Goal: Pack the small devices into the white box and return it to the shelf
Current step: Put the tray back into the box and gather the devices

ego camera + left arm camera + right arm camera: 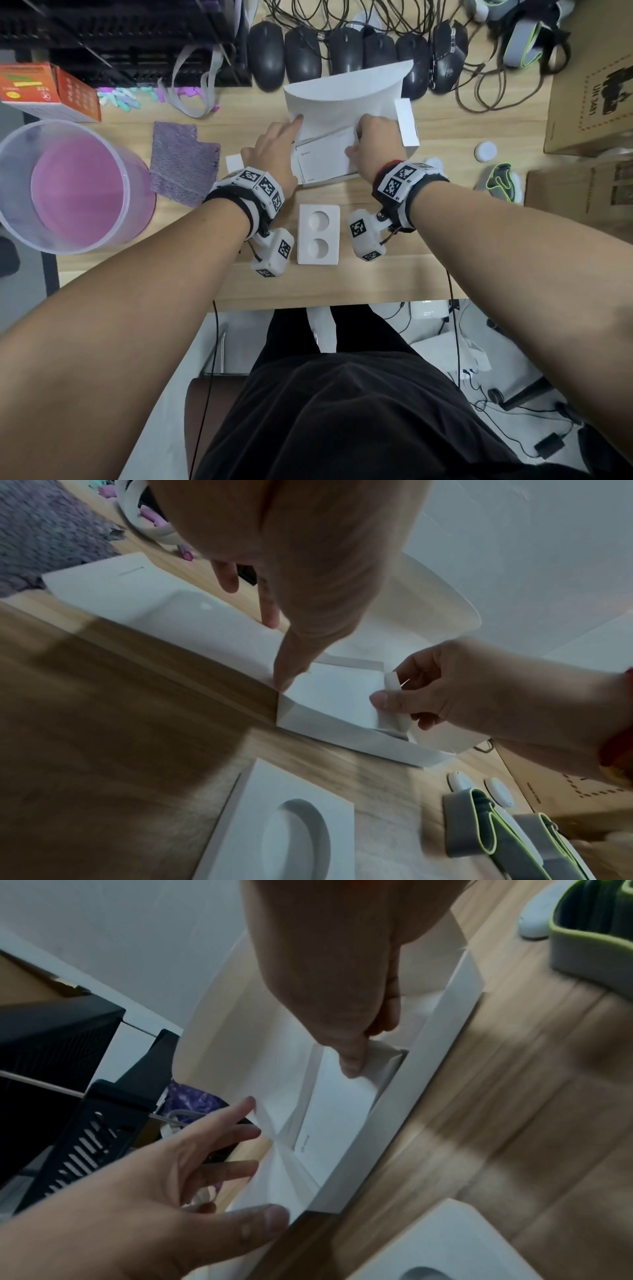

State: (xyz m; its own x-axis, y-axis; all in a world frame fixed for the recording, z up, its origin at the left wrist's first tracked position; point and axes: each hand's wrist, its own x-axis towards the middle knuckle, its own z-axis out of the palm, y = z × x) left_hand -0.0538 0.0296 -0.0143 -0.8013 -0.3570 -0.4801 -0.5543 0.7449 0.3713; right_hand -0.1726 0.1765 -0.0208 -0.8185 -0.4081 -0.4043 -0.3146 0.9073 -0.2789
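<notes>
The white box (407, 130) lies with its lid raised in the middle of the wooden desk, lid (342, 92) standing at the back. A white booklet (325, 154) (332, 693) (339, 1110) lies inside it. My right hand (354, 142) (387, 693) (352, 1066) pinches the booklet's right end. My left hand (291, 133) (253, 1150) has straight fingers at the box's left end, its index finger (284, 669) touching the corner. A white foam insert (303, 236) (274, 791) with two round recesses lies nearer me. Small white round devices (485, 150) (460, 781) sit to the right.
A row of black mice (342, 51) and cables lie behind the box. Cardboard boxes (589, 85) stand at the right, with a grey strap edged in green (501, 178) beside them. To the left are a purple cloth (185, 164), a clear tub (68, 185) and an orange carton (48, 92).
</notes>
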